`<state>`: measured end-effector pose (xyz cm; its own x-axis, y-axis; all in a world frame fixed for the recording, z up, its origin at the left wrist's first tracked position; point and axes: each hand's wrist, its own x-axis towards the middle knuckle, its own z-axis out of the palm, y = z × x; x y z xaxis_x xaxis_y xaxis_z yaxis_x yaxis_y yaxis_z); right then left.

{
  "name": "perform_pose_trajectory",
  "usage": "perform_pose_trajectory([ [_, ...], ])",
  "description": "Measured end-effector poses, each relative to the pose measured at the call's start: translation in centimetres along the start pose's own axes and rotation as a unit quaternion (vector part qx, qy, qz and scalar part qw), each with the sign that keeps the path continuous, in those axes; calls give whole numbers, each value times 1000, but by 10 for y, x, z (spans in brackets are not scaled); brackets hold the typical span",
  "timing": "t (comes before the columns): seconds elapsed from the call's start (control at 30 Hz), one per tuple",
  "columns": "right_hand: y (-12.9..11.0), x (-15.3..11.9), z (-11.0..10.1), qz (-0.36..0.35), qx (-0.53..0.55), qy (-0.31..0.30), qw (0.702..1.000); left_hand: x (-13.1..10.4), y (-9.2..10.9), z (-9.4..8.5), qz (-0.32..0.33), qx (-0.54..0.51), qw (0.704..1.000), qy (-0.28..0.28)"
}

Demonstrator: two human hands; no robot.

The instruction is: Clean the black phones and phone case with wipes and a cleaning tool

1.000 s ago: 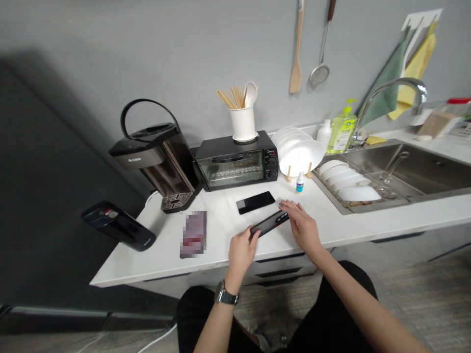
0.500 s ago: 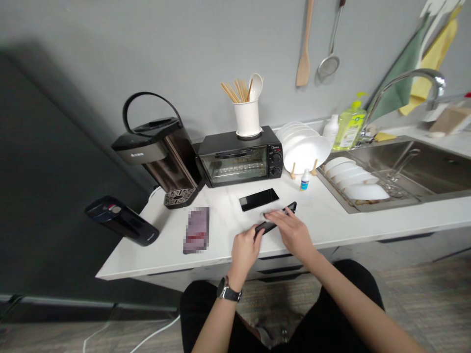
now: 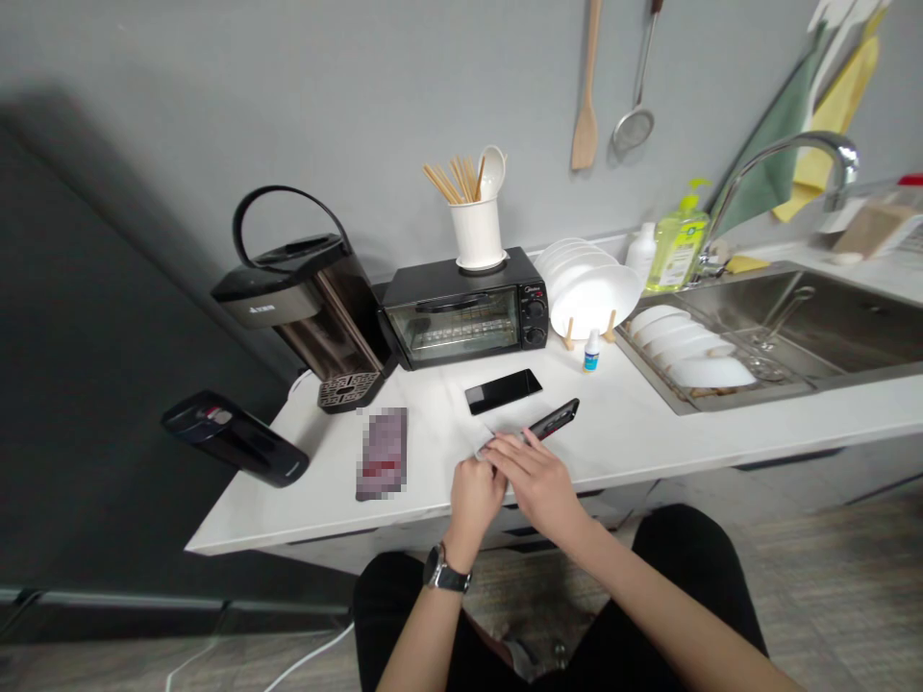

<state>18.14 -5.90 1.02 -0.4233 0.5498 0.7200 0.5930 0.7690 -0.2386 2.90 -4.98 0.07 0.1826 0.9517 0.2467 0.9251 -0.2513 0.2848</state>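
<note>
Over the white counter, my left hand (image 3: pixel 476 495), with a watch on its wrist, holds the near-left end of a black phone (image 3: pixel 561 418). My right hand (image 3: pixel 535 473) lies across the phone's lower part with a thin white wipe (image 3: pixel 482 440) under its fingers, and partly covers my left fingers. The phone's camera end sticks out to the right. Behind it a second black phone (image 3: pixel 503 391) lies flat. A small white bottle with a blue label (image 3: pixel 591 353) stands to the right. A blurred purple packet (image 3: pixel 384 454) lies to the left.
On the counter (image 3: pixel 433 481) stand a dark water dispenser (image 3: pixel 324 317), a black toaster oven (image 3: pixel 461 322) with a chopstick holder (image 3: pixel 477 234), and racked plates (image 3: pixel 595 300). A dark flask (image 3: pixel 235 437) is at the left edge, a sink (image 3: pixel 843 332) with bowls at the right.
My right hand has slid left and down along the phone with the wipe, uncovering the camera end. The view has shifted slightly.
</note>
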Motion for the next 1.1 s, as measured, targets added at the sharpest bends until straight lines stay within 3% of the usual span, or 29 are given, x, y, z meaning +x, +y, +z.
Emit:
perform_pose_trajectory([
  [0.1,16,-4,-8,-12,-23,-16,1000,0,-1,0,19,-18,1000,14],
  [0.23,68,-10,-34,72,-65,7,995,-1,1,-1,46,-80,994,64],
  [0.33,89,-9,-44,110,-74,11,991,-1,3,-1,39,-70,994,70],
  [0.4,85,-5,-39,130,-72,24,989,-1,3,-1,32,-68,995,67],
  [0.5,54,0,-21,138,-63,53,987,0,4,-1,28,-73,995,61],
  [0.63,3,3,3,71,-11,18,997,1,1,0,4,-25,999,24],
  [0.7,-8,3,6,38,4,-6,999,0,-1,1,-12,17,1000,-5],
  [0.8,3,-1,-1,14,-10,-34,999,-2,-3,1,12,-1,1000,5],
  [1.0,69,-9,-31,92,-102,-20,990,-3,1,0,58,-114,990,63],
  [1.1,70,-9,-33,114,-120,-23,986,-1,3,-1,43,-94,992,69],
])
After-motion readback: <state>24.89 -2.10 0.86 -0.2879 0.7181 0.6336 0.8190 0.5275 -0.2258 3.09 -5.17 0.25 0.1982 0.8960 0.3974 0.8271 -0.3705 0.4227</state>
